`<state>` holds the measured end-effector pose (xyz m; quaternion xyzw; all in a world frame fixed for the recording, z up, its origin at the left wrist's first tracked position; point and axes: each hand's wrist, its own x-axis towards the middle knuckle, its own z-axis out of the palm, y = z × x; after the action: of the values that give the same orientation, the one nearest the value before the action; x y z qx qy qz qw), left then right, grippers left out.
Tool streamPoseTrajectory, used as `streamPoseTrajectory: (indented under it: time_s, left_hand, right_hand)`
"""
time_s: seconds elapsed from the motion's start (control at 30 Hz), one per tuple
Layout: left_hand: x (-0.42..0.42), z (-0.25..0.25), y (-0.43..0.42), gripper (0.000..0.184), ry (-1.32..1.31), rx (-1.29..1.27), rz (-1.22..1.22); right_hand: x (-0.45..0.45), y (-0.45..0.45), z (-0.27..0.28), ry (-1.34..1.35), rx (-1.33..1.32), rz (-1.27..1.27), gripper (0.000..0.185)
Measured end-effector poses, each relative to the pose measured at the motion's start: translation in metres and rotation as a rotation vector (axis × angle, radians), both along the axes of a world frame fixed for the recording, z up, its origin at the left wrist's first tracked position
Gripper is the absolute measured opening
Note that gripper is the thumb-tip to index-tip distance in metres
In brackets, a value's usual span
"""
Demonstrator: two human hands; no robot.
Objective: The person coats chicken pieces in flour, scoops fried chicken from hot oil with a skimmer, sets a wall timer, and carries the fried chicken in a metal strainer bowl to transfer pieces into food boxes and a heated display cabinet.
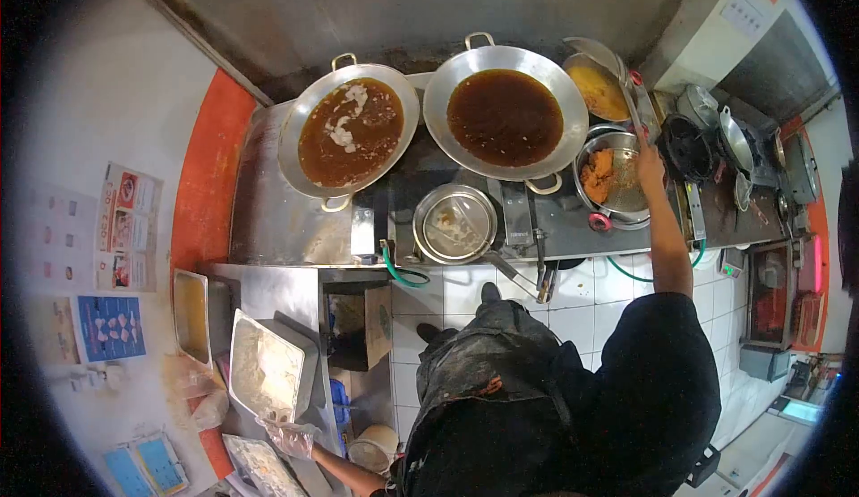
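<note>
My left hand (291, 437), in a clear plastic glove, is at the near edge of a deep metal pan (310, 376) holding white flour-like powder. Its fingers look stretched out; whether they touch the rim is hard to tell. On the far right of the stove, my bare right hand (651, 170) is closed around the handle of a long metal utensil (637, 108). The utensil's broad head lies over a bowl of yellow liquid (595, 88). Just below that hand, a mesh strainer (626, 188) with orange-brown fried pieces (598, 175) rests on a metal bowl.
Two wide woks of brown oil stand on the stove: the left wok (291, 135) has pale foamy pieces floating, the right wok (436, 112) has dark oil. A handled strainer (455, 224) sits at the front edge. Another floury tray (264, 466) lies lower left.
</note>
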<state>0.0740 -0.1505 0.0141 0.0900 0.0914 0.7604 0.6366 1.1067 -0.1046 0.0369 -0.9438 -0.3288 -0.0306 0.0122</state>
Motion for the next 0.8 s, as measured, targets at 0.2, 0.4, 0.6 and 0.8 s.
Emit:
streamPoseTrajectory:
  time_s: [0.2, 0.4, 0.6, 0.8]
  left_hand:
    - [0.025, 0.010, 0.008, 0.050, 1.494, -0.544, 0.461]
    - [0.015, -0.009, 0.028, 0.050, -0.412, 0.213, -0.259]
    - [0.014, -0.025, 0.042, 0.051, -0.720, 0.251, -0.391]
    - [0.021, -0.026, 0.041, 0.054, -0.569, 0.253, -0.420]
  right_hand:
    - [0.022, -0.024, -0.016, -0.165, 0.060, 0.067, 0.068]
    - [0.048, -0.026, 0.017, -0.132, -0.100, 0.026, 0.064]
    - [0.047, -0.041, 0.009, -0.154, -0.024, 0.047, 0.061]
    - [0.109, -0.029, 0.002, 0.004, 0.062, 0.075, 0.081]
